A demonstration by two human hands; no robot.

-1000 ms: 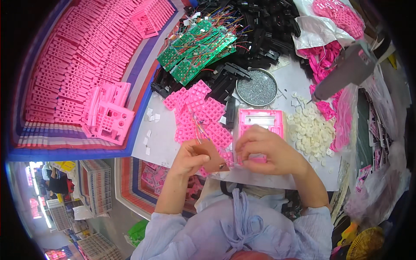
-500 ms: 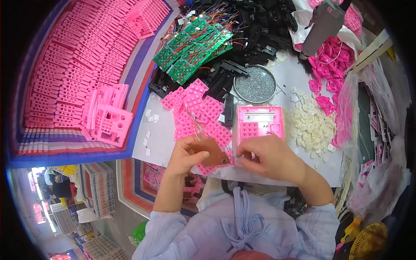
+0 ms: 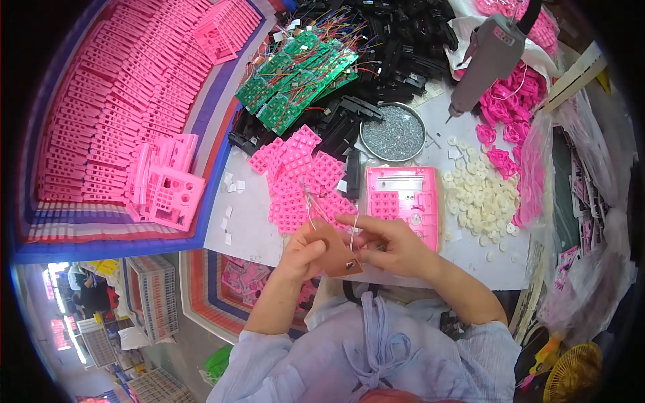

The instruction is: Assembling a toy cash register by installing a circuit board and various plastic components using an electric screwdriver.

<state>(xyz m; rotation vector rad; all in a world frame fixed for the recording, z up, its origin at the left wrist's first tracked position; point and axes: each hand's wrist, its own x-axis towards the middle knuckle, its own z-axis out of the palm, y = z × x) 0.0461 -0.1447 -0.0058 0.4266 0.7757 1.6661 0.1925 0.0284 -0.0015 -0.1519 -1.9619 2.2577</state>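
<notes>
My left hand (image 3: 299, 258) grips a brown circuit board (image 3: 334, 251) by its left edge, thumb across the face toward me. Thin coloured wires (image 3: 310, 200) rise from behind the board. At the board's right edge my right hand (image 3: 400, 250) is closed, pinching a thin white wire (image 3: 353, 232); its fingertips are partly hidden. Just beyond that hand lies a pink plastic casing (image 3: 424, 199) with a pink button pad and a metallic strip inside. A loose heap of pink rubber button pads (image 3: 295, 161) lies beyond the board.
Green circuit boards (image 3: 295, 80) with wires are stacked at the back, beside black plastic parts (image 3: 403, 60). A round tray (image 3: 424, 134) holds small screws. White discs (image 3: 484, 195) lie right. An electric screwdriver (image 3: 489, 60) hangs above. Pink casings (image 3: 114, 114) fill the left bin.
The board has turned and moved slightly nearer me and right. My right hand has shifted a little left, raising the white wire. The hanging screwdriver has swung lower and left.
</notes>
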